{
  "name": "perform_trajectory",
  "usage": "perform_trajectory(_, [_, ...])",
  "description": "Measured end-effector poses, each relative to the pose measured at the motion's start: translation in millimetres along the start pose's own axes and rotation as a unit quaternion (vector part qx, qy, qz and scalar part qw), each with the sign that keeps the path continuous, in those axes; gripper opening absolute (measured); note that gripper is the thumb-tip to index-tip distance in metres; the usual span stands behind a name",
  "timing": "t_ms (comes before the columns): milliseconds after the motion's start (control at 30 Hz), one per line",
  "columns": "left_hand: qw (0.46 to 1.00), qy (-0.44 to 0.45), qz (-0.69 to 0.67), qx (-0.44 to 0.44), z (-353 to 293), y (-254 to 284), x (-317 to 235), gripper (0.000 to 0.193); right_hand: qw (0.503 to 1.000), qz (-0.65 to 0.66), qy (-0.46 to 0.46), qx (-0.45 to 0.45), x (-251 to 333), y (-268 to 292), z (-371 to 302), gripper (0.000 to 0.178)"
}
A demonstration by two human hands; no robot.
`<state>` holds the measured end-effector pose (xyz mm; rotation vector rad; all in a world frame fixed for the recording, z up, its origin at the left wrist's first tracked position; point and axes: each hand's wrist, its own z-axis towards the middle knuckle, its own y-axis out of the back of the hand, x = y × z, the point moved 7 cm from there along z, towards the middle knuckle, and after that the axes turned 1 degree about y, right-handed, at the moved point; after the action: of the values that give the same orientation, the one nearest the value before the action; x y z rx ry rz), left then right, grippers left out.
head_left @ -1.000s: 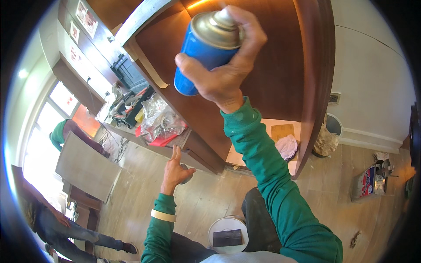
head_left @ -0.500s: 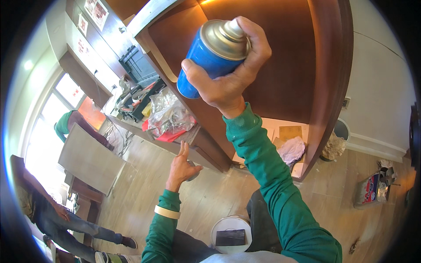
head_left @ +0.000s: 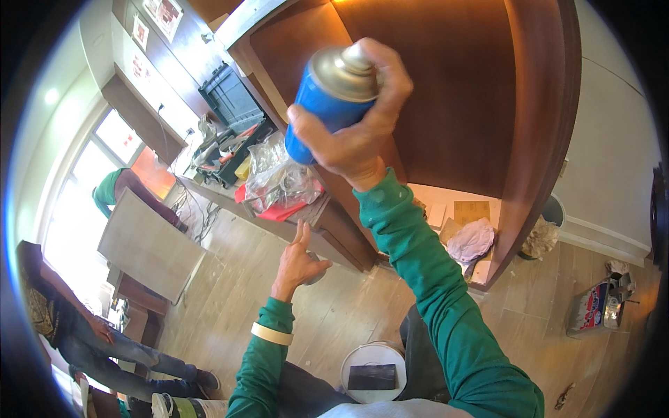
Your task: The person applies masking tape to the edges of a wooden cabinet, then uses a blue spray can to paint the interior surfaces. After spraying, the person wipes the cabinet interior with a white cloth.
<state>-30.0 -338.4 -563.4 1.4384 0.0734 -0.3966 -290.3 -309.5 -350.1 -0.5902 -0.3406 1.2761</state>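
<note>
My right hand (head_left: 357, 143) is wrapped round a blue spray can (head_left: 322, 111) with a gold-coloured metal top. The index finger lies over its white nozzle; the can is tilted in front of the brown wooden cabinet (head_left: 446, 97). Lower and to the left, my left hand (head_left: 296, 268) hangs above the floor. Two of its fingers stretch forward and the thumb points right. A small grey rounded thing (head_left: 316, 277) shows under the palm, held by the curled fingers and mostly hidden.
Sandpaper (head_left: 474, 211) and a crumpled pinkish cloth (head_left: 471, 240) lie in the cabinet's bottom. Clear plastic (head_left: 282, 184) sits on a low counter. A white round lid (head_left: 352, 393) is between my legs. A metal tin (head_left: 589, 310) stands right. Two people are at left.
The view has shifted, so the cabinet and floor sit further right. The spray can has moved slightly left and down against the cabinet, still in my right hand. Both hands keep their grip.
</note>
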Motion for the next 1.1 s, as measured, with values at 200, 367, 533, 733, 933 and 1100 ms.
perform_trajectory(200, [1.000,-0.007,0.009,-0.007,-1.3,-1.4,5.5,0.106,0.998,0.035,0.013,-0.040,-9.2,3.0,21.3,0.082])
perform_trajectory(367, [1.000,0.018,-0.011,0.012,1.3,1.1,-4.5,0.106,0.998,0.020,-0.053,0.022,-21.5,-18.4,4.1,0.079])
perform_trajectory(533, [1.000,0.000,-0.006,-0.002,0.1,1.3,2.5,0.105,0.994,0.061,-0.088,0.028,-14.4,-24.1,-11.2,0.072])
perform_trajectory(733, [1.000,-0.004,-0.003,-0.005,1.3,-1.2,-1.8,0.106,1.000,0.000,-0.009,-0.014,-9.7,12.4,25.8,0.080])
perform_trajectory(933, [1.000,0.020,-0.003,0.009,-0.7,1.8,-3.7,0.107,0.993,0.008,0.072,-0.088,8.5,40.0,46.5,0.087])
perform_trajectory(1100, [1.000,-0.011,0.001,-0.019,0.9,-1.8,4.4,0.112,0.999,0.011,0.024,-0.037,5.8,19.4,36.6,0.084])
